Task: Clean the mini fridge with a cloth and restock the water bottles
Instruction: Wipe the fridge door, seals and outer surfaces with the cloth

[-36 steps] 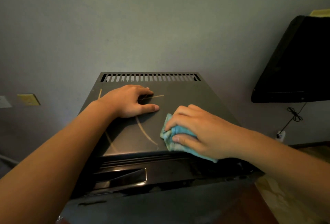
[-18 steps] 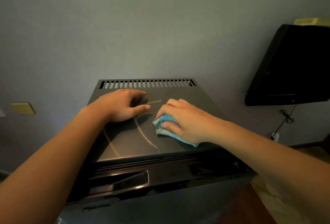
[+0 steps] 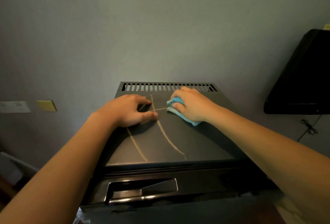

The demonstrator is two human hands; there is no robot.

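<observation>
I look down on the dark grey top of the mini fridge (image 3: 192, 141), which has pale curved scratch lines across it and a slotted vent along its back edge. My right hand (image 3: 193, 105) presses a bunched light-blue cloth (image 3: 178, 110) onto the top near the back right, just in front of the vent. My left hand (image 3: 128, 110) rests palm down on the top at the left, fingers spread, holding nothing. The recessed door handle (image 3: 142, 190) shows at the front. No water bottles are in view.
A grey wall rises right behind the fridge. A black wall-mounted screen (image 3: 301, 80) hangs at the right with a tied cable (image 3: 309, 128) below it. Wall plates, one white (image 3: 14, 106) and one yellow (image 3: 46, 105), sit at the left. Floor shows at the lower right.
My right hand has slid the cloth from the front right of the top toward the back, up to the vent. The left hand stays in place on the top.
</observation>
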